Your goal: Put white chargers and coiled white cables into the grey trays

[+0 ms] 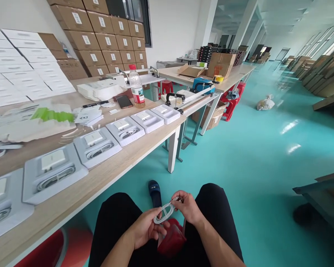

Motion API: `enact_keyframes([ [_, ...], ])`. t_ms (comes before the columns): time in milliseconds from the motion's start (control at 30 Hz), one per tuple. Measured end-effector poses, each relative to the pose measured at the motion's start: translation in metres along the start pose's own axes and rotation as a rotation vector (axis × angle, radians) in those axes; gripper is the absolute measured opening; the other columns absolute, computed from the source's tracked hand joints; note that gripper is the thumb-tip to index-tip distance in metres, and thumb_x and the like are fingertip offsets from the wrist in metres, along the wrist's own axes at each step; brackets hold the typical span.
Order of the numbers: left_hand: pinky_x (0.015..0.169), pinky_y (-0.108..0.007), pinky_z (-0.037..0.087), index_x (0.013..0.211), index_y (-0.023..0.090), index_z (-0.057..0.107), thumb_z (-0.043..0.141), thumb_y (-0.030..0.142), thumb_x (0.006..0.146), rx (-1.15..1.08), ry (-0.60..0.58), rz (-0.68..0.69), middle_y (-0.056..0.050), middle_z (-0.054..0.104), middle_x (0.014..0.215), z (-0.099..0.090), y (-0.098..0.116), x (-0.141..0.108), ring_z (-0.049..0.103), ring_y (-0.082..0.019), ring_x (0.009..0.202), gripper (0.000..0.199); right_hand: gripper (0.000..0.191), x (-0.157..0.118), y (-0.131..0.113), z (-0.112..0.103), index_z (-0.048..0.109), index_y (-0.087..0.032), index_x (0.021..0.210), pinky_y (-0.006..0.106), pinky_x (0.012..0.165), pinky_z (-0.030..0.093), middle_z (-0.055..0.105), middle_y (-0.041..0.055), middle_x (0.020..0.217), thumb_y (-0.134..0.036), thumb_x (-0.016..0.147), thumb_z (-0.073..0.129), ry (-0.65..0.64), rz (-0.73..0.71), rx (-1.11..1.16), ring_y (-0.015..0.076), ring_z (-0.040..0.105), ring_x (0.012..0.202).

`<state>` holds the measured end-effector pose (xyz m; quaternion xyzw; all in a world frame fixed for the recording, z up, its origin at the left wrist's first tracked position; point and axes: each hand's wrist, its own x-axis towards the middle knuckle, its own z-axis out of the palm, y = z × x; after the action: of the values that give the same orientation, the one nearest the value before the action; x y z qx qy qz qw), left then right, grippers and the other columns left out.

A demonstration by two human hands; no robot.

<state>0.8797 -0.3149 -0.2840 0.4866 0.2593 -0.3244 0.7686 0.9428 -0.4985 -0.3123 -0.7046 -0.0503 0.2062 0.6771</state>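
Observation:
A coiled white cable [164, 213] is held between both hands above the lap. My left hand [148, 227] pinches the coil's left side between thumb and fingers, its lower fingers curled below. At the coil's upper right, my right hand [186, 206] grips the cable with thumb and fingertips. On the table to the left runs a row of white trays [82, 171], each with a white charger block [53, 159]. Nearer trays also hold a coiled cable [55, 178]; the two farthest show a block and an unfilled recess.
The wooden table [119, 163] also bears a bottle [136, 87], a phone [124, 101], a green-marked paper pile [52, 115] and stacked white boxes [25, 66]. A red stool [58, 248] stands below its edge. At the right is a dark cart [323, 193].

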Motion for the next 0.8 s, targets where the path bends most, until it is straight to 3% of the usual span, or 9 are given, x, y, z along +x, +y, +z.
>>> enact_keyframes([
  [167, 0.037, -0.014, 0.029, 0.071, 0.019, 0.048, 0.071, 0.047, 0.079, -0.106, -0.003, 0.014, -0.008, 0.070, 0.074, -0.004, -0.002, 0.003, 0.059, -0.009, 0.050, 0.037, 0.005, -0.002, -0.005, -0.004, 0.070, -0.021, 0.076, 0.035, 0.077, 0.043, 0.066, 0.0041, 0.079, -0.025, 0.076, 0.067, 0.082, -0.117, -0.394, 0.0212, 0.058, 0.080],
  [267, 0.041, -0.015, 0.031, 0.072, 0.018, 0.051, 0.074, 0.046, 0.077, -0.120, -0.014, 0.038, -0.008, 0.070, 0.079, -0.004, 0.000, 0.001, 0.061, -0.010, 0.056, 0.036, 0.010, -0.005, -0.010, -0.007, 0.072, -0.024, 0.081, 0.040, 0.089, 0.037, 0.068, 0.0052, 0.081, -0.019, 0.081, 0.063, 0.081, -0.189, -0.551, 0.0253, 0.055, 0.095],
  [400, 0.047, -0.017, 0.036, 0.069, 0.016, 0.056, 0.079, 0.046, 0.073, -0.081, 0.005, 0.090, -0.007, 0.070, 0.082, -0.006, 0.000, 0.005, 0.062, -0.011, 0.063, 0.038, 0.016, -0.010, -0.016, -0.002, 0.072, -0.023, 0.082, 0.040, 0.086, 0.036, 0.069, 0.0085, 0.094, -0.021, 0.088, 0.057, 0.055, -0.271, -0.787, 0.0272, 0.052, 0.101],
  [467, 0.049, -0.019, 0.037, 0.066, 0.016, 0.055, 0.079, 0.048, 0.071, -0.050, 0.048, 0.106, -0.006, 0.069, 0.079, -0.007, -0.003, 0.009, 0.061, -0.011, 0.062, 0.040, 0.016, -0.014, -0.015, 0.003, 0.070, -0.021, 0.076, 0.038, 0.080, 0.036, 0.067, 0.0104, 0.095, -0.021, 0.087, 0.058, 0.060, -0.235, -0.852, 0.0268, 0.054, 0.096],
  [633, 0.047, -0.021, 0.035, 0.062, 0.017, 0.051, 0.077, 0.055, 0.070, 0.019, 0.145, 0.129, -0.003, 0.068, 0.073, -0.011, -0.013, 0.019, 0.061, -0.013, 0.058, 0.046, 0.012, -0.020, -0.005, 0.013, 0.062, -0.023, 0.075, 0.030, 0.059, 0.032, 0.059, 0.0009, 0.063, -0.021, 0.086, 0.056, 0.080, -0.057, -0.673, 0.0172, 0.052, 0.060],
  [800, 0.047, -0.021, 0.035, 0.060, 0.017, 0.050, 0.078, 0.056, 0.068, 0.011, 0.130, 0.108, -0.005, 0.069, 0.071, -0.011, -0.017, 0.023, 0.060, -0.012, 0.057, 0.049, 0.021, -0.016, 0.003, 0.020, 0.053, -0.024, 0.076, 0.028, 0.053, 0.036, 0.056, -0.0020, 0.061, -0.037, 0.091, 0.047, 0.101, -0.011, -0.391, 0.0154, 0.051, 0.056],
])
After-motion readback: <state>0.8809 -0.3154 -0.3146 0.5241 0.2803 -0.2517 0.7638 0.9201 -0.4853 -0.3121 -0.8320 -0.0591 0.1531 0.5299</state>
